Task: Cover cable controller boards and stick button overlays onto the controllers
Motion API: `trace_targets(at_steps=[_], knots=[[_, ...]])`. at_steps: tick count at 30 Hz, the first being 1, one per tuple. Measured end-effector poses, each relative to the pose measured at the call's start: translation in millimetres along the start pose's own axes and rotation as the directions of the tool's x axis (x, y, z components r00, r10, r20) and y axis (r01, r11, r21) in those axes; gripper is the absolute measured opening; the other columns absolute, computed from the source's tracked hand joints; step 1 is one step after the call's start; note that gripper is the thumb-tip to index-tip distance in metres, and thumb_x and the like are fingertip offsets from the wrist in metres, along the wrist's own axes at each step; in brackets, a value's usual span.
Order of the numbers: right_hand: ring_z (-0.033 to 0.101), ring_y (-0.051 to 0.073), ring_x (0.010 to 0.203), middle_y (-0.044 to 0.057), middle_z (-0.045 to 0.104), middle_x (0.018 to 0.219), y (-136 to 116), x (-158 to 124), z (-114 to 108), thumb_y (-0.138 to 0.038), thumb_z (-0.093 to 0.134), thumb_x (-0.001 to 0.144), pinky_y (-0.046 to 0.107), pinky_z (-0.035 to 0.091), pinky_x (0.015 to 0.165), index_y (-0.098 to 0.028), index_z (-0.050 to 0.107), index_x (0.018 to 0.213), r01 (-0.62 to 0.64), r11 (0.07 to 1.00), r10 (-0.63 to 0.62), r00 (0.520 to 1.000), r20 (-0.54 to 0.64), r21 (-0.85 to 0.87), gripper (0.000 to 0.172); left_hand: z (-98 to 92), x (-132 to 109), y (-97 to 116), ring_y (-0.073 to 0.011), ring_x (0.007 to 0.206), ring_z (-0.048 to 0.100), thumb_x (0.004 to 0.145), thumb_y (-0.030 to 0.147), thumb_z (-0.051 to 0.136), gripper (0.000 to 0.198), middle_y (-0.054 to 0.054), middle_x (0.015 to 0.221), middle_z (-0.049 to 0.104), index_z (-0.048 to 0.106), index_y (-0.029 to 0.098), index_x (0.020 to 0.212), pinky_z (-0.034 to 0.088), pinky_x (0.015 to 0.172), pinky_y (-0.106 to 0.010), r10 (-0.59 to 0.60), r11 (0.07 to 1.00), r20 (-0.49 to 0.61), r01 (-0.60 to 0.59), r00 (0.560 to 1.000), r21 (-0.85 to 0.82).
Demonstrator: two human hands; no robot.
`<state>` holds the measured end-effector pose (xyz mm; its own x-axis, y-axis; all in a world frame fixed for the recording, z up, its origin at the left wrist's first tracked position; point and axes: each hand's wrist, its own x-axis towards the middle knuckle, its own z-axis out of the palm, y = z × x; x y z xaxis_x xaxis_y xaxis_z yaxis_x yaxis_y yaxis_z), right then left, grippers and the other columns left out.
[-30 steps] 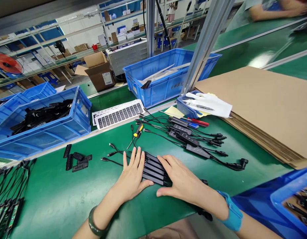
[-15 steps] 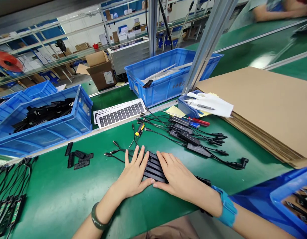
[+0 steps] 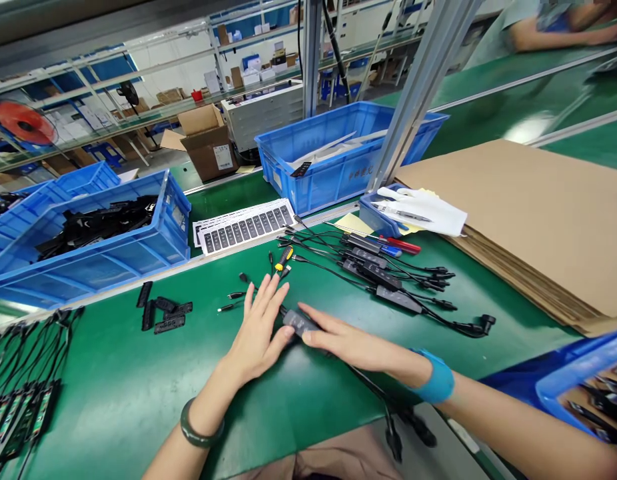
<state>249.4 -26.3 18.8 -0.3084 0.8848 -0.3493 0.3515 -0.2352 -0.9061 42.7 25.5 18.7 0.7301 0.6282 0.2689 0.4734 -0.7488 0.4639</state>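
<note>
Between my hands a dark grey cabled control box lies with its button face up. My right hand is closed around it, thumb on the near side and fingers on the far side. My left hand has its fingers stretched out over the cables at the box's left end, the thumb tip touching the box. Plug ends stick out left of that hand. Black cables with connectors run from under my right hand past the table's front edge. Whether more boxes lie beneath is hidden.
Several cabled boxes lie right of a yellow-black screwdriver. Black covers and circuit boards lie left. Behind are label sheets and blue bins; cardboard is stacked right. A person's arm shows far off.
The row of black bars under both hands has given way to a control box with its buttons upward. My right hand has closed around it, and its cables now hang at the front edge.
</note>
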Motion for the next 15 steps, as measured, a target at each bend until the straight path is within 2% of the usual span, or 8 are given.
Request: trace_targets(at_steps=[1,2,3,4,6,8,10,15], knots=[[0.058,0.029,0.111,0.019,0.057,0.132,-3,1,0,-0.052,0.051,0.085,0.044,0.047,0.093,-0.011,0.05,0.137,-0.086,0.964,0.07,0.995,0.071,0.252,0.067,-3.5,2,1,-0.0292,0.151,0.01,0.102,0.041,0.032,0.057,-0.011,0.162,0.02,0.018,0.026,0.155,0.001,0.12,-0.057,0.008,0.999,-0.041,-0.009,0.999,-0.034],[0.063,0.025,0.098,0.018,0.063,0.123,-7,1,1,-0.053,0.047,0.087,0.04,0.05,0.085,-0.011,0.056,0.129,-0.179,0.861,0.117,0.981,0.156,0.476,0.061,-6.4,3,1,-0.0285,0.15,0.014,0.102,0.041,0.031,0.053,-0.01,0.161,0.024,0.024,0.027,0.153,0.002,0.12,-0.055,0.018,0.997,-0.061,-0.023,0.998,-0.074],[0.065,0.022,0.084,0.018,0.068,0.111,-11,2,4,-0.053,0.042,0.089,0.037,0.051,0.076,-0.01,0.06,0.12,-0.272,0.712,0.137,0.958,0.251,0.647,0.056,-8.3,4,2,-0.0278,0.149,0.018,0.102,0.041,0.03,0.051,-0.009,0.16,0.029,0.03,0.028,0.152,0.004,0.121,-0.053,0.026,0.992,-0.064,-0.033,0.998,-0.122],[0.065,0.02,0.074,0.016,0.07,0.1,-16,1,6,-0.053,0.037,0.091,0.034,0.051,0.071,-0.009,0.062,0.111,-0.358,0.548,0.13,0.929,0.346,0.756,0.054,-9.1,6,3,-0.0269,0.148,0.023,0.102,0.041,0.029,0.049,-0.008,0.158,0.034,0.035,0.028,0.149,0.007,0.121,-0.051,0.025,0.984,-0.059,-0.035,0.998,-0.177],[0.064,0.018,0.068,0.012,0.071,0.085,-27,-1,13,-0.05,0.034,0.094,0.031,0.05,0.069,-0.011,0.063,0.097,-0.46,0.249,0.049,0.885,0.463,0.852,0.049,-8.2,8,5,-0.025,0.143,0.035,0.102,0.041,0.03,0.047,-0.008,0.152,0.044,0.044,0.026,0.145,0.018,0.12,-0.045,-0.001,0.955,-0.048,-0.014,0.999,-0.297],[0.065,0.017,0.071,0.007,0.07,0.078,-38,-5,19,-0.044,0.036,0.097,0.031,0.05,0.073,-0.015,0.062,0.09,-0.457,0.025,-0.028,0.889,0.457,0.889,0.04,-5.5,8,8,-0.0243,0.137,0.042,0.102,0.042,0.03,0.046,-0.008,0.146,0.051,0.05,0.025,0.14,0.027,0.117,-0.042,-0.054,0.908,-0.039,0.033,0.998,-0.417],[0.065,0.017,0.071,0.004,0.07,0.076,-46,-9,25,-0.041,0.039,0.099,0.034,0.049,0.077,-0.017,0.061,0.087,-0.396,-0.102,-0.054,0.918,0.393,0.912,0.034,-3.5,9,9,-0.0247,0.135,0.045,0.102,0.043,0.03,0.046,-0.007,0.143,0.054,0.053,0.024,0.137,0.029,0.115,-0.04,-0.118,0.847,-0.005,0.098,0.993,-0.522],[0.066,0.018,0.073,0.003,0.07,0.075,-54,-12,36,-0.039,0.042,0.101,0.041,0.049,0.085,-0.019,0.062,0.085,-0.308,-0.215,0.006,0.949,0.316,0.927,0.032,-4.1,8,7,-0.0254,0.135,0.045,0.101,0.044,0.037,0.044,-0.003,0.144,0.054,0.053,0.026,0.137,0.029,0.115,-0.038,-0.176,0.678,0.159,0.237,0.972,-0.696]])
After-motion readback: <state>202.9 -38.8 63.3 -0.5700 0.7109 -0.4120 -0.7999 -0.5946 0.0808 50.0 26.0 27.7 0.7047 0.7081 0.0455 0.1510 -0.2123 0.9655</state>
